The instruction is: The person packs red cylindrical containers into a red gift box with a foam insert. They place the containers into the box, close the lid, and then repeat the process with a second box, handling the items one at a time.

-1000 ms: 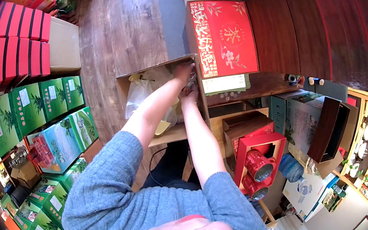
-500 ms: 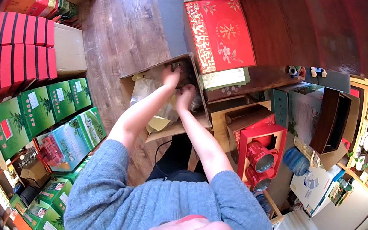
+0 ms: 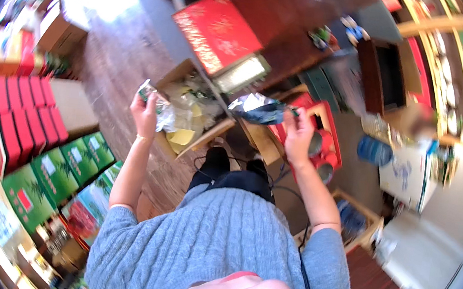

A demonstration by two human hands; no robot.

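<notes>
Left hand (image 3: 144,113): raised, at left of centre; thumb and fingers pinched nearly together on a small shiny packet (image 3: 146,90), which stands up above the fingertips; whitish film just to its right, whether gripped or lying behind cannot be told. Right hand (image 3: 299,135): right of centre; fingers bent, closed on the right end of a dark, silvery foil bag (image 3: 256,109), which extends leftward, roughly level, toward the middle of the frame. Open cardboard carton (image 3: 209,136): at centre, between and beyond the hands; contains crumpled clear plastic (image 3: 198,92) and a yellow sheet (image 3: 181,137) near its lower edge. Red box (image 3: 220,32), gold-patterned: upper centre, above the carton. Red tray (image 3: 335,136) with red canisters (image 3: 329,159): right of the right hand. Green cartons (image 3: 55,171), stacked: lower left.
</notes>
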